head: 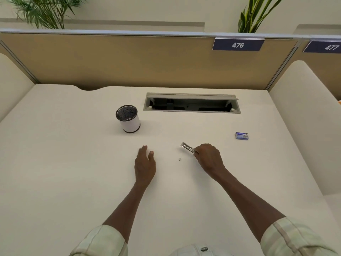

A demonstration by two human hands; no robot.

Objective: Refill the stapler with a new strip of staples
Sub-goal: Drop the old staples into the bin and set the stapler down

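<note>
A: What is carried by the worktop (73,154), starting from the largest thing?

B: A long cable slot (191,103) is set into it near the far edge. A mesh pen cup (128,118) is stood upright to the left of that slot, well back from the near edge.

A: And the hands?

B: The left hand (145,164) is laid flat near the middle of the worktop, its fingers (144,149) released and nothing held. The right hand (209,159) is curled, its fingers (196,154) clenched around the stapler (187,147), whose metal front end is seen sticking out toward the far left, low over the worktop.

A: The smaller things?

B: A small blue box of staples (242,136) is lain toward the right edge, apart from the right hand. A tiny pale bit (180,159) is seen between the two hands; what it is cannot be told.
</note>
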